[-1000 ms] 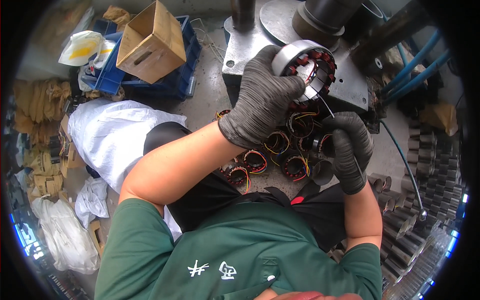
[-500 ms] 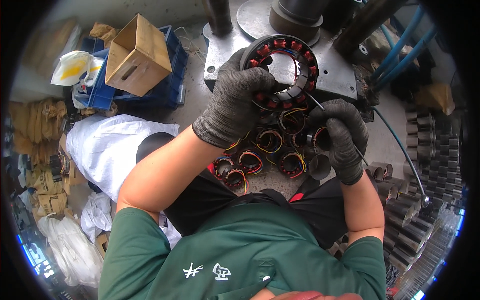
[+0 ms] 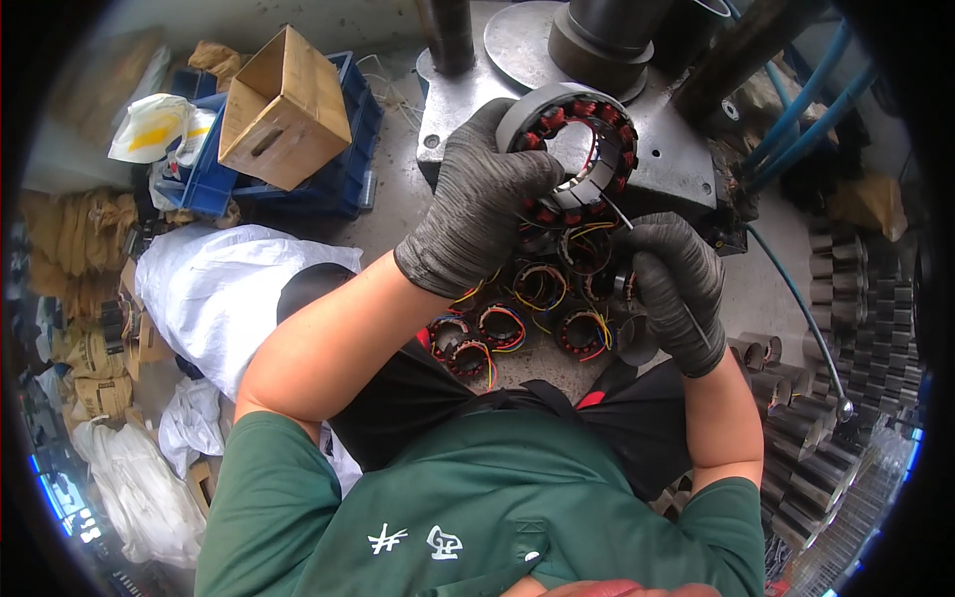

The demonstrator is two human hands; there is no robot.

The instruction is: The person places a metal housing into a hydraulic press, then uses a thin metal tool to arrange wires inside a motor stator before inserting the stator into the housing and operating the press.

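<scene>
My left hand (image 3: 477, 189), in a dark grey knit glove, grips a motor stator (image 3: 619, 127). This ring has a grey metal shell, red copper windings and inner teeth, and is tilted up in front of a metal machine base. Closed in my right hand (image 3: 681, 289), gloved alike, is a thin metal rod (image 3: 616, 211). The rod's tip touches or lies very near the lower right inner edge of the ring; exact contact I cannot tell. Below my hands, several smaller wound stators (image 3: 500, 324) with red, yellow and blue wires rest on the floor.
The machine's steel plate (image 3: 681, 164) and columns stand ahead. Blue hoses (image 3: 811, 99) run at the far right. Stacked metal cylinders (image 3: 796, 468) fill the right side. At left are a cardboard box (image 3: 284, 109) on blue crates and a white sack (image 3: 219, 289).
The stator has turned in my left hand, so more of its outer shell shows. My right hand has shifted slightly left and down with the rod. The view has shifted a little.
</scene>
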